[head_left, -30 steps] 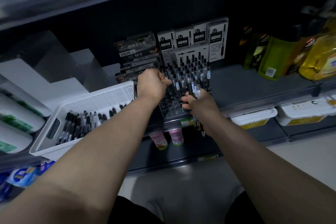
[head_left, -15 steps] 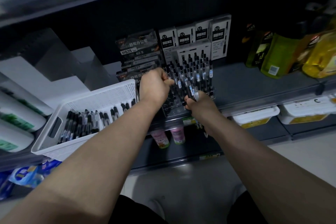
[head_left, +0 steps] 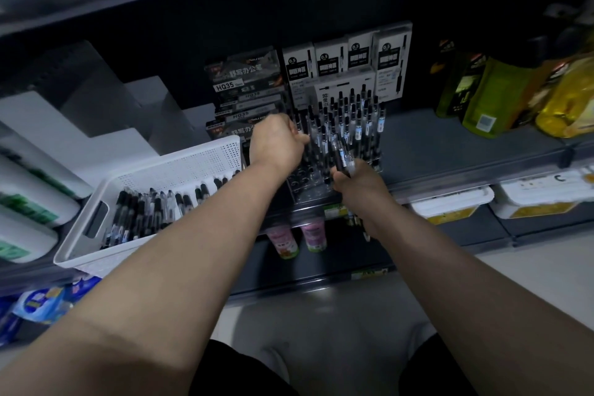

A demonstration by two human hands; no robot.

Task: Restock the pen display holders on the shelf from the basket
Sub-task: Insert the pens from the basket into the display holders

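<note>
A clear tiered pen display holder (head_left: 308, 185) stands on the dark shelf, its back rows filled with upright black pens (head_left: 353, 119) and its front holes bare. My left hand (head_left: 276, 141) is curled at the holder's left side, its fingertips pinching a pen there. My right hand (head_left: 360, 185) grips a bundle of pens (head_left: 342, 156) in front of the holder; their lower ends stick out below my wrist. The white perforated basket (head_left: 180, 167) sits at the left with several pens (head_left: 144, 212) lying in it.
Boxed pen packs (head_left: 347, 64) and dark HQ35 boxes (head_left: 244, 87) stand behind the holder. Yellow-green bottles (head_left: 501, 96) fill the shelf's right end. White rolls (head_left: 29, 199) lie at the left. Small pink bottles (head_left: 295, 238) and white tubs (head_left: 450, 206) sit on the lower shelf.
Both hands stay at the holder. The pen bundle in my right hand has tilted a little to the left. The view has shifted slightly.
</note>
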